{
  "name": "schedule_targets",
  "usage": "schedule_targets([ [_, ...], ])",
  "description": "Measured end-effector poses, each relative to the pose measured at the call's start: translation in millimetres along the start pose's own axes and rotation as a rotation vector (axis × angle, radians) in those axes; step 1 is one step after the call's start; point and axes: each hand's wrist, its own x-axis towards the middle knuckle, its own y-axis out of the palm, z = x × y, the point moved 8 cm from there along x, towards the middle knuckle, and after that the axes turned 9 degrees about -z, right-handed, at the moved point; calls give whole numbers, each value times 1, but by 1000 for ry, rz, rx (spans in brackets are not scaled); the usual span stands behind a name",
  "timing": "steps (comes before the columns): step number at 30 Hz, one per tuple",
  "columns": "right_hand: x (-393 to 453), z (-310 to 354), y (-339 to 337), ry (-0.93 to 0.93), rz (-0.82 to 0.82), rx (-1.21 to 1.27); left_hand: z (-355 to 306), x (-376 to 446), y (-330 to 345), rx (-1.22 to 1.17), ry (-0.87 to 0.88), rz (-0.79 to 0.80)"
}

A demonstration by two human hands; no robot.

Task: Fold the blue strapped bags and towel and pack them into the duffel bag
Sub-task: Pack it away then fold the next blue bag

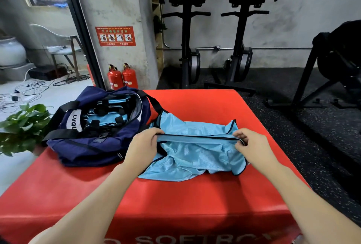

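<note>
A person's two bare hands work a light blue strapped bag on a red soft box at the centre of the frame. The left hand, just left of centre, curls its fingers over the left end of the bag's black-edged folded rim and grips it. The right hand, right of centre, pinches the rim's right end between thumb and bent fingers. The rim runs taut and nearly level between the two hands, while the rest of the thin blue fabric lies crumpled on the red surface below and behind it, its lower edge trailing toward the viewer.

To the left of centre, a navy duffel bag sits on the same red box with its top gaping open, touching or nearly touching the blue fabric's far left corner. Inside it lie more light blue folded pieces with black straps. White lettering shows on the duffel's near handle wrap.

A green potted plant stands at the left edge of the frame, beside the box. Behind the duffel, at upper centre left, two red fire extinguishers stand against a concrete pillar under a red notice. Black exercise machines line the grey wall across the upper right, on dark speckled flooring.
</note>
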Motion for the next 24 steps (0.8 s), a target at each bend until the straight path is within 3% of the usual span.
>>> schedule_targets([
  [3, 9, -5, 0, -28, -12, -72, -4, 5, -11, -93, -59, -1],
  [6, 19, -8, -1, -21, 16, -167, -9, 0, -4, -196, -132, 258],
  [9, 19, -4, 9, -32, 312, -278, -5, -17, 11, -149, -109, 542],
  [11, 8, 0, 16, -75, 508, -335, 1, -26, 17, -75, -54, 614],
  [13, 1, 0, 20, -101, 569, -345, 5, -27, 20, -41, -15, 611],
  [16, -1, -1, 21, -82, 548, -205, 11, -29, 23, -24, 14, 621],
  [20, 5, -3, 20, 50, 523, 88, 15, -41, 23, -35, -31, 801],
  [22, 21, -7, 20, 25, 358, 76, 9, -33, 21, -68, -47, 786],
  [24, 36, -6, 25, -27, 180, -2, 1, -12, 23, -82, -51, 634],
])
